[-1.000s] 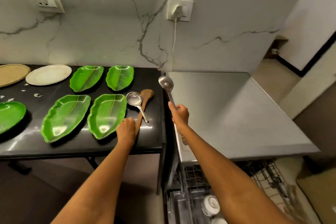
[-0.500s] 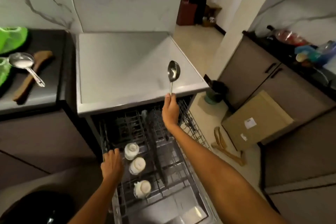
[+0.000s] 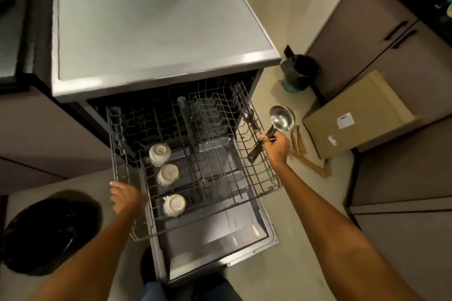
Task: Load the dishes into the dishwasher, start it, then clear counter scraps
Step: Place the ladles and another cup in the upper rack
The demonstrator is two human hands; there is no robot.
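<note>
The steel ladle point(image 3: 281, 120) is in the air just off the right edge of the pulled-out upper rack point(image 3: 254, 168), bowl up and tilted away, its dark handle running down through the right hand point(image 3: 276, 148), whose fingers are curled tight round the handle near its upper part. The handle's lower end hangs over the rack's right side wires. The step in hand looks to be laying this ladle into the rack.

To do it well, I judge it best to bring the ladle inward over the open right half of the rack, where the wires carry nothing, and lay it flat along them with the bowl facing down so water drains. It should lie between the tines, not across their tips, or it may rock and slip through. The handle end should not poke below the wire floor, where it could foul a spray arm; whether one sits there cannot be told from here.

The left hand point(image 3: 124, 197) is at the rack's front left corner, fingers on the wire rim; how firmly it grips cannot be told. Holding the rack there while the ladle goes in seems wise. Three pale cups point(image 3: 160, 154) stand mouth down in a row along the left half, so the ladle should keep clear of them. Below, the dishwasher door point(image 3: 220, 239) lies open, and the dishwasher's grey top point(image 3: 151, 19) is beyond the rack.
</note>
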